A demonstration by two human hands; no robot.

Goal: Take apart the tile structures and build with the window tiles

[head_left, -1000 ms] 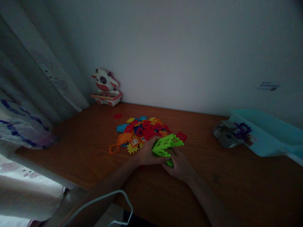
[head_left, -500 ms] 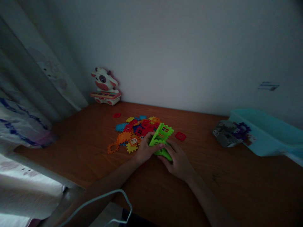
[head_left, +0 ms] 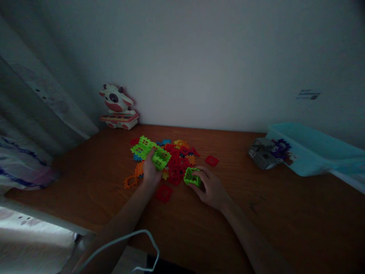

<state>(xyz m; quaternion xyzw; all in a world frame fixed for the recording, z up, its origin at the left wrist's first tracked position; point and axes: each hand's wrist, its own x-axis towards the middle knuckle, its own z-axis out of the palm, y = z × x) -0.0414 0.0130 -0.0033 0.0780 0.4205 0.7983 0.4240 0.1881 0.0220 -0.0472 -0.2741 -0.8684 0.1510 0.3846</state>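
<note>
My left hand [head_left: 152, 171] is closed on a green joined block piece [head_left: 142, 147] with window cut-outs and toothed edges, held above the left part of a colourful pile. To its right, my right hand [head_left: 211, 188] grips a smaller green box-like block [head_left: 191, 177] between thumb and fingers. Between and behind the hands lies the pile of red, orange, yellow and blue interlocking tiles [head_left: 179, 161]. One red tile [head_left: 164, 193] lies in front of the pile, and another red tile [head_left: 211, 160] lies beyond my right hand.
A cow toy with a keyboard [head_left: 118, 106] stands at the back left by the wall. On the right are a grey block assembly [head_left: 265, 154] and a light blue bin [head_left: 313, 152]. A plastic bag [head_left: 25, 163] hangs at the left edge. A pale cable [head_left: 125, 236] crosses the lower left.
The green pieces held together in both hands are now apart, one in each hand. My left hand has moved left over the pile. The view has shifted slightly.
</note>
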